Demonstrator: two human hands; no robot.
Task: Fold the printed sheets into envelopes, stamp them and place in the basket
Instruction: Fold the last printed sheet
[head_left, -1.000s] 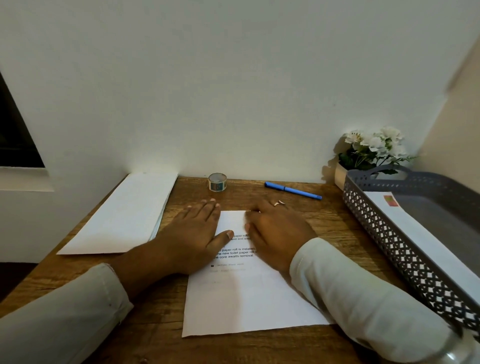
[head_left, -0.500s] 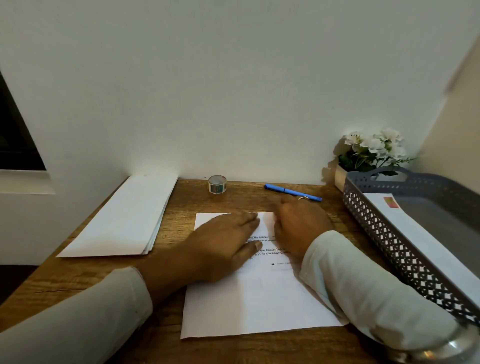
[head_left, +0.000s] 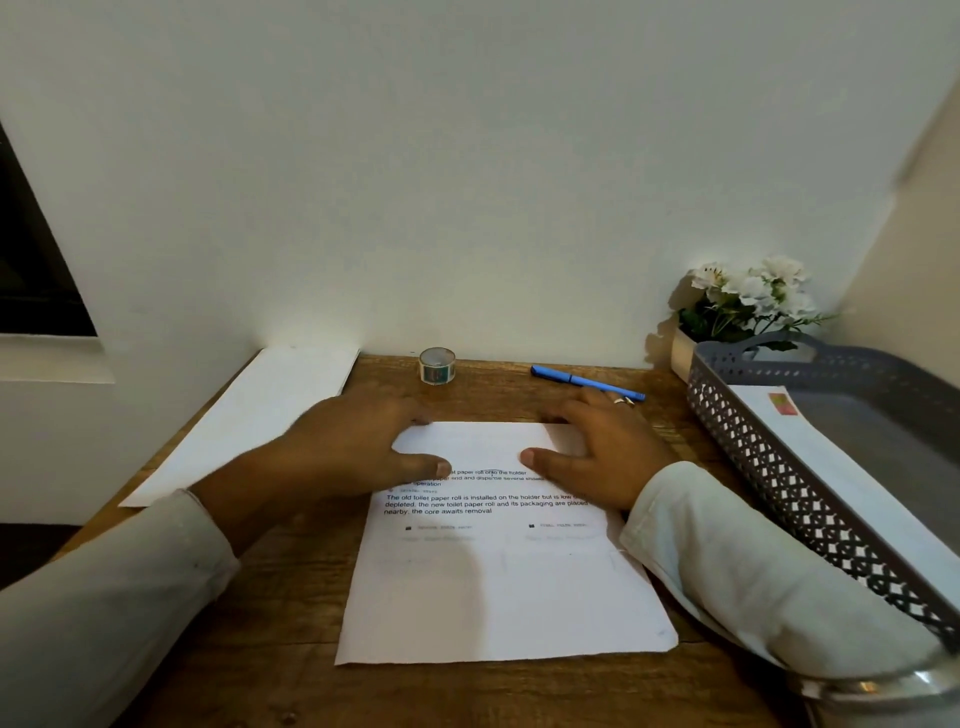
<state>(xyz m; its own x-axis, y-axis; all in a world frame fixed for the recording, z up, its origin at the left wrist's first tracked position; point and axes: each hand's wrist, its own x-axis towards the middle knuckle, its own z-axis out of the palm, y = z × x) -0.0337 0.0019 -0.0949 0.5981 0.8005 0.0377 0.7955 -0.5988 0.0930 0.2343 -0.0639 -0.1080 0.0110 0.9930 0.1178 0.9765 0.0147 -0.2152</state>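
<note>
A printed sheet (head_left: 498, 582) lies on the wooden desk (head_left: 291, 597) with its far end folded over toward me. My left hand (head_left: 358, 441) rests flat on the fold's left corner, fingers spread. My right hand (head_left: 597, 452), with a ring on one finger, presses flat on the fold's right corner. Both thumbs lie on the folded flap. A grey perforated basket (head_left: 779, 478) stands at the right and holds a white envelope (head_left: 810, 457) with a red stamp (head_left: 783, 404). A stack of white paper (head_left: 249, 421) lies at the far left.
A small roll of patterned tape (head_left: 437, 365) stands by the wall. A blue pen (head_left: 587, 382) lies behind my right hand. A pot of white flowers (head_left: 748, 306) sits in the far right corner behind the basket. The white wall closes the desk's far edge.
Both hands slid apart along the fold, the left to the left corner and the right to the right corner, uncovering the flap's middle and more printed text.
</note>
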